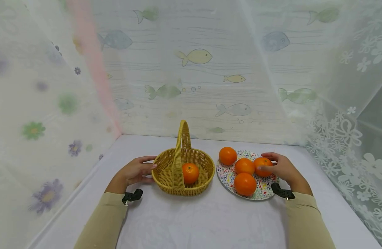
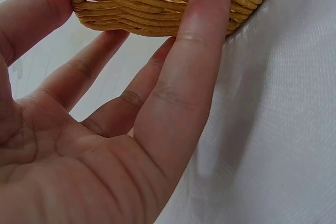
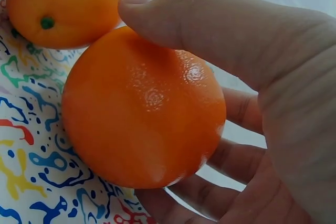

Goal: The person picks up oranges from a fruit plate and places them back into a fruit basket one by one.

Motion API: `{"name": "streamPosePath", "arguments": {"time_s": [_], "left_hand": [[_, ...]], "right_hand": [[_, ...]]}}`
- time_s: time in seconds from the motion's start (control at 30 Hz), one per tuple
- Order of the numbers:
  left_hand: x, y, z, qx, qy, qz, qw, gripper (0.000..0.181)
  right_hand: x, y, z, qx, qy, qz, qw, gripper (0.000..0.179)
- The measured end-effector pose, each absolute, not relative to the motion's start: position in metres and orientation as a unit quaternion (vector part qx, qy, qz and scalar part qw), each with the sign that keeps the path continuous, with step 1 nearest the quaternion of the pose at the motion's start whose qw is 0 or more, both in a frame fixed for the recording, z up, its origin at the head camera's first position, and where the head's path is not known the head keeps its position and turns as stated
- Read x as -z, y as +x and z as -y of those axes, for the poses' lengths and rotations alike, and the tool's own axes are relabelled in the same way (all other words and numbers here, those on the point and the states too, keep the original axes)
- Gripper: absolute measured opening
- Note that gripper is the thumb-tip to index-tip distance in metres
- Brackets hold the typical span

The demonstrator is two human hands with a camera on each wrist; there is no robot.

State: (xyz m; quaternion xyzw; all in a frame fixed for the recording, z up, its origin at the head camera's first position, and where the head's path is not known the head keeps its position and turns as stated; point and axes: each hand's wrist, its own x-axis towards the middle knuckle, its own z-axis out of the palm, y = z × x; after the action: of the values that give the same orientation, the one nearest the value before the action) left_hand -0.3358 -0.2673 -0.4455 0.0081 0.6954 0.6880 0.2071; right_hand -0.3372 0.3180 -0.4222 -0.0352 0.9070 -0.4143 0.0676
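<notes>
In the head view, my left hand (image 1: pixel 139 170) is at the left side of a yellow wicker basket (image 1: pixel 162 186) with a tall arched handle. The left wrist view has its spread, fairly straight fingers touching the outside of the woven wall (image 2: pixel 142 14). One orange (image 1: pixel 191 173) lies inside the basket, partly behind the handle. My right hand (image 1: pixel 285 168) holds an orange (image 3: pixel 144 108) at the right of a patterned plate (image 1: pixel 262 193), thumb over its top and fingers curled round its far side. Three more oranges (image 1: pixel 244 166) sit on the plate, one pressed near the held one.
A white cloth (image 1: pixel 191 221) covers the table. Behind it hangs a pale curtain (image 1: pixel 197 103) printed with fish, with a flowered curtain (image 1: pixel 47 155) at the left and lacy flowered fabric (image 1: pixel 349 138) at the right. The basket stands just left of the plate.
</notes>
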Motion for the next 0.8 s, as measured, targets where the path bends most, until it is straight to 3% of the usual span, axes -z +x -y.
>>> {"name": "streamPosePath", "arguments": {"time_s": [0.8], "left_hand": [[0.4444, -0.3349, 0.2672, -0.685, 0.012, -0.699, 0.204, 0.064]], "right_hand": [[0.4187, -0.3361, -0.3177, 0.399, -0.030, -0.915, 0.052, 0.086]]}}
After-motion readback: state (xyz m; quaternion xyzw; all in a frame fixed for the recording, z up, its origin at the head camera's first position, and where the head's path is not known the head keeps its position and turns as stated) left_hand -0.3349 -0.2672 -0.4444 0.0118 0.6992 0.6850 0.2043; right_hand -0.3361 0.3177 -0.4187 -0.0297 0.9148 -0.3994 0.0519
